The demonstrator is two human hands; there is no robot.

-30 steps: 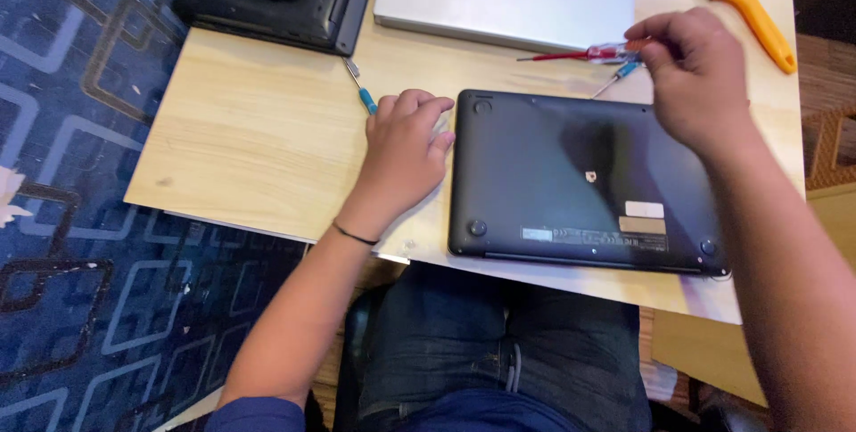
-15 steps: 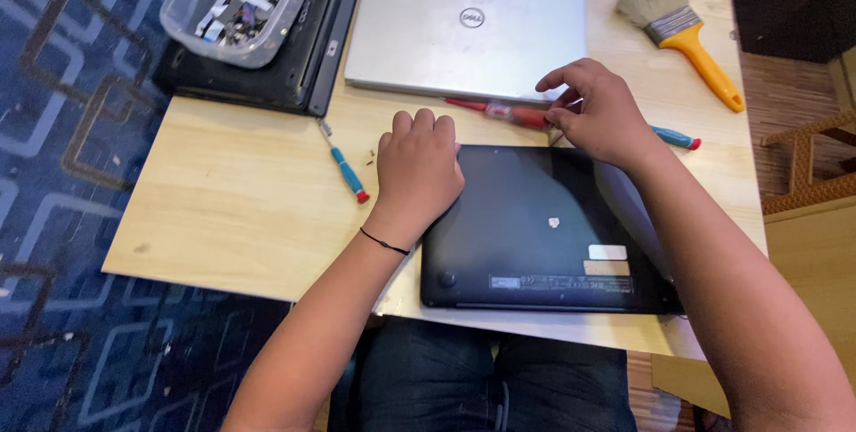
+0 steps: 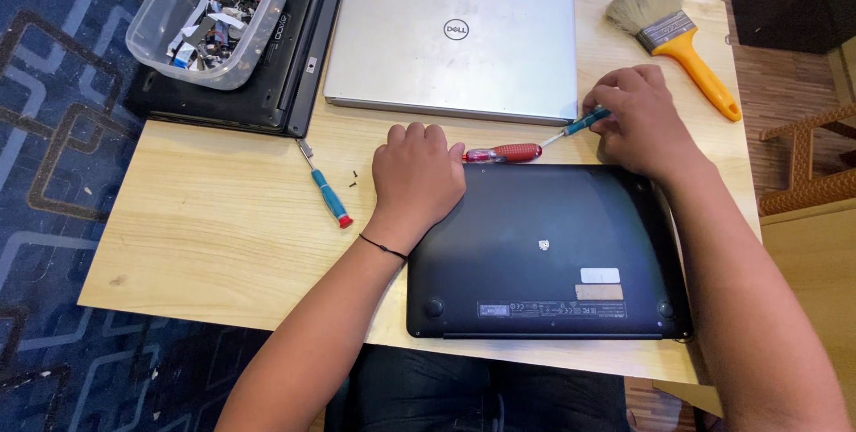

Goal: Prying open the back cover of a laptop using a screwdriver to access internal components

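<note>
while the left hand [image 3: 415, 173] lies flat, fingers together, on the top left corner of the black laptop [image 3: 544, 254], the right hand [image 3: 644, 120] pinches a blue-handled screwdriver [image 3: 584, 122] at the laptop's top edge. the laptop lies bottom up on the wooden desk [image 3: 223, 245]. a red-handled screwdriver [image 3: 504, 153] lies between the hands, another blue and red screwdriver [image 3: 326, 191] to the left, a silver laptop [image 3: 450, 35] behind, a yellow-handled brush [image 3: 678, 35] at the far right.

Pale wooden table [image 3: 205, 236], blue patterned carpet [image 3: 53, 129]; brown wood floor [image 3: 785, 84], wicker chair [image 3: 807, 160]
</note>
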